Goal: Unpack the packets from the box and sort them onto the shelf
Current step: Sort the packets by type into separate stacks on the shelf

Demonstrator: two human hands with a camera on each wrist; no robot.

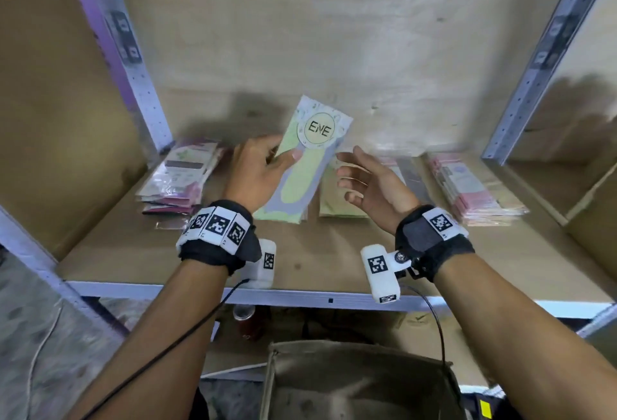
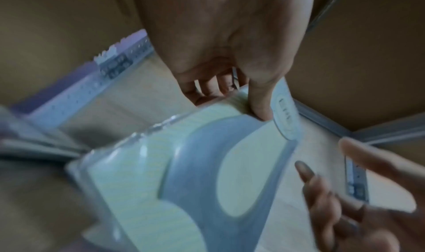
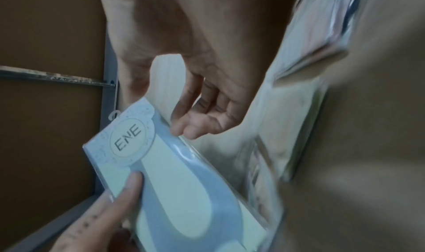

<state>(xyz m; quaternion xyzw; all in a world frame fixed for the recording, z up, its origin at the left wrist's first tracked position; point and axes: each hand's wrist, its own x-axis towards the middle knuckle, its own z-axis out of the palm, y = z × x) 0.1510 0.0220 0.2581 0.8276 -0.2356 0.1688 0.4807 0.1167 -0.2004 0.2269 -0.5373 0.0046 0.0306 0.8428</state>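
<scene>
Packet (image 1: 302, 159) with ENE label held in left hand (image 1: 255, 171), thumb on front, fingers behind, above shelf (image 1: 200, 262). Long axis runs away from person, label end far. Right hand (image 1: 370, 182) loose, empty, just beside right edge, probably not touching. Green pile (image 1: 334, 206) directly below.

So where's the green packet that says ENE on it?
In the head view, the green ENE packet is mid-frame, held by the left hand above the shelf, with the open right hand beside it.
</scene>
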